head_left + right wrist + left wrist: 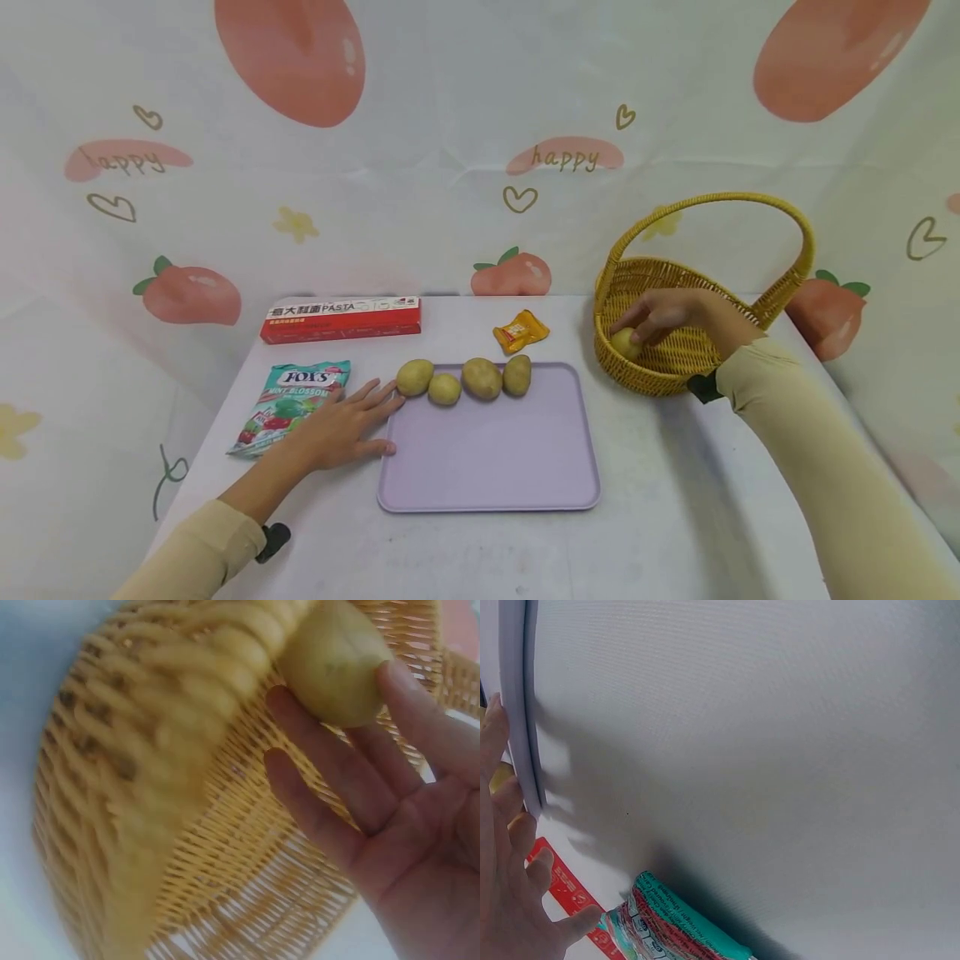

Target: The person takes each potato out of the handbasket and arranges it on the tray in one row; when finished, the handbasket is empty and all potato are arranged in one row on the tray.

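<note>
Inside the yellow wicker basket (660, 371), my right hand (667, 317) holds a potato (625, 342) between thumb and fingers. From the right wrist, the same potato (337, 667) shows at the fingertips, just inside the woven rim. My left hand (348, 429) lies with fingers spread at the left edge of a light purple tray (487, 467). Its fingertips are right by the leftmost potato (415, 377). Several potatoes line the tray's far edge, among them a small round one (445, 389), a larger one (482, 378) and an upright oval one (517, 375).
A teal bag of Fox's sweets (288, 404) lies beside my left forearm. Behind it stands a red and white pasta box (341, 319). An orange packet (521, 332) lies beyond the tray. The basket's tall arched handle (712, 198) rises behind my right hand.
</note>
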Demonstrator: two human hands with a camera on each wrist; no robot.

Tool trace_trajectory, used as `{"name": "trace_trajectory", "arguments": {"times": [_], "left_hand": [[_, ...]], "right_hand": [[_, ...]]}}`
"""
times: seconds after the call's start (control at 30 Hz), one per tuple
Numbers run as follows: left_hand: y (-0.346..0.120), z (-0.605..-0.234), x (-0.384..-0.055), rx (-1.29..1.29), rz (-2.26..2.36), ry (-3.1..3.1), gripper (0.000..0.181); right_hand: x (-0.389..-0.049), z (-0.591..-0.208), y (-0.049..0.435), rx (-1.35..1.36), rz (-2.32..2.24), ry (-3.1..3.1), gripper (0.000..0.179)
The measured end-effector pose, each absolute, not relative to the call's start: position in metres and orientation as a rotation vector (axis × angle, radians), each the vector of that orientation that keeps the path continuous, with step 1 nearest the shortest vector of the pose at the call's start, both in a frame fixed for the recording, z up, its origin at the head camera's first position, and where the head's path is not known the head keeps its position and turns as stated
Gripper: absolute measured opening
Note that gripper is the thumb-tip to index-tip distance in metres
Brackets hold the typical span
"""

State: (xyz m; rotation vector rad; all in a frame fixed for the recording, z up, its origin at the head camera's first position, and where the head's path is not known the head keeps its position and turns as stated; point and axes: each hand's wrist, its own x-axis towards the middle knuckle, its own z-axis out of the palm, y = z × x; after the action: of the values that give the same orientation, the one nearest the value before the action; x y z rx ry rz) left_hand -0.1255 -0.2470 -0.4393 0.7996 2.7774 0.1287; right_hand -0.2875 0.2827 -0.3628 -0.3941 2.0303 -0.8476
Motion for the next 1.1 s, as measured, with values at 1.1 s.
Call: {"name": "trace_trajectory", "arguments": {"times": [1.1], "left_hand": [[-0.245, -0.436, -0.124, 0.780, 0.114, 2.777, 0.078]], "right_hand": [[-0.241, -0.347, 0.214, -0.967, -0.887, 2.038, 0.039]]}}
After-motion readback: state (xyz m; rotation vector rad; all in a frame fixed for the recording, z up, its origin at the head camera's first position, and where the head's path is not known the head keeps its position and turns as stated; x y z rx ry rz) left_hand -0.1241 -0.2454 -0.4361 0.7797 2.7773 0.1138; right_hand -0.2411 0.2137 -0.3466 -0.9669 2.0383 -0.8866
